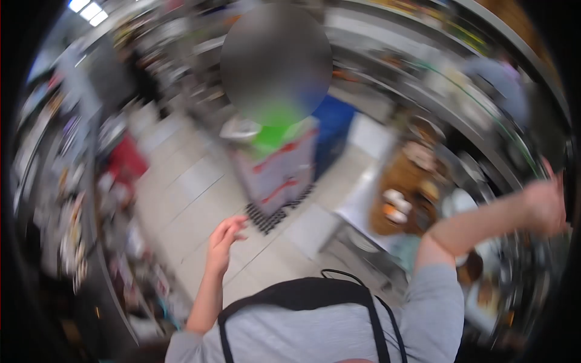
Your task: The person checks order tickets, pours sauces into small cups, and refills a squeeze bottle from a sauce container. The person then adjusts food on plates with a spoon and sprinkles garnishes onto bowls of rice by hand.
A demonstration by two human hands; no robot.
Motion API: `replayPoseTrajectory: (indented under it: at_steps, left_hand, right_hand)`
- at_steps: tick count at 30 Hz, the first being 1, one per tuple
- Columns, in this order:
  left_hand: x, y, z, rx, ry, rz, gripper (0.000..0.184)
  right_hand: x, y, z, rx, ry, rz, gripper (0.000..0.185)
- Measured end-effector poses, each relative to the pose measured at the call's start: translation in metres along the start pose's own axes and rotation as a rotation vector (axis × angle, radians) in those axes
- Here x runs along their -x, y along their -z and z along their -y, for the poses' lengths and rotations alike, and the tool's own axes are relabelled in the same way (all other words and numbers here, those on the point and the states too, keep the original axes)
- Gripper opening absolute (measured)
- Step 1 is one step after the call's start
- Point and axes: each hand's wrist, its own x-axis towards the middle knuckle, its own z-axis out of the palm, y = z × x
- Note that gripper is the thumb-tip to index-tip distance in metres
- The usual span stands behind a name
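Observation:
My left hand (pixel 226 237) hangs over the tiled floor, holding nothing, its fingers loosely bent and apart. My right hand (pixel 546 207) is stretched out to the far right, at the very edge of the view. Blur and the dark border hide most of its fingers, so I cannot make out whether it holds something. Below that arm lies a counter with a brown board (pixel 390 181). Round white pieces (pixel 396 206), one with an orange patch, sit on the board.
A white box with red marks (pixel 275 172) stands on the floor ahead, a bright green thing (pixel 270 138) on top. Behind it is a blue bin (pixel 333 124). Cluttered shelves (pixel 78 224) line the left. A person (pixel 499 85) is at the right, beyond the shelf.

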Motion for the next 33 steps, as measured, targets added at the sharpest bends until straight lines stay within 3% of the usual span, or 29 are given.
replayPoseTrajectory:
  at_steps: [2, 3, 4, 6, 8, 11, 16, 21, 23, 26, 30, 33]
  left_hand:
    - [0.01, 0.065, -0.002, 0.008, 0.0, -0.089, 0.026]
    - [0.015, 0.09, -0.006, 0.043, 0.0, -0.13, 0.027]
    - [0.018, 0.109, -0.02, 0.009, 0.0, -0.202, 0.027]
    - [0.02, 0.154, -0.035, -0.024, 0.007, -0.349, 0.027]
    - [0.023, 0.197, -0.038, -0.038, -0.117, -0.327, 0.025]
    - [0.02, 0.229, -0.047, -0.204, -0.119, -0.487, 0.02]
    - [-0.02, 0.271, -0.041, -0.203, -0.027, -0.602, 0.015]
    - [-0.067, 0.325, -0.041, 0.003, -0.074, -0.744, 0.024]
    - [-0.079, 0.344, -0.041, -0.035, -0.063, -0.823, 0.024]
    - [-0.08, 0.371, -0.038, -0.122, -0.047, -0.972, 0.022]
    - [-0.06, 0.408, -0.029, -0.015, -0.061, -1.219, 0.017]
    - [-0.045, 0.452, -0.026, 0.069, -0.038, -1.357, 0.02]
  right_hand:
    - [0.032, -0.01, 0.129, -1.013, -0.317, -0.374, 0.015]
    - [0.048, -0.01, 0.206, -1.086, -0.17, -0.33, 0.015]
    - [0.06, -0.005, 0.273, -1.185, -0.168, -0.142, 0.015]
    - [0.09, 0.014, 0.369, -1.365, -0.498, 0.346, 0.02]
    - [0.114, 0.018, 0.431, -1.56, -0.671, 0.675, 0.02]
    - [0.156, 0.028, 0.509, -1.713, -0.695, 0.979, 0.017]
    - [0.223, 0.021, 0.614, -1.75, -0.618, 1.35, 0.014]
    - [0.279, 0.013, 0.727, -1.907, -0.64, 1.533, 0.013]
    - [0.29, 0.014, 0.778, -2.038, -0.509, 1.67, 0.012]
    - [0.269, 0.021, 0.859, -2.284, -0.322, 1.537, 0.012]
    - [0.231, 0.044, 0.956, -2.523, -0.252, 1.494, 0.012]
    - [0.213, 0.066, 1.022, -2.68, -0.11, 1.327, 0.014]
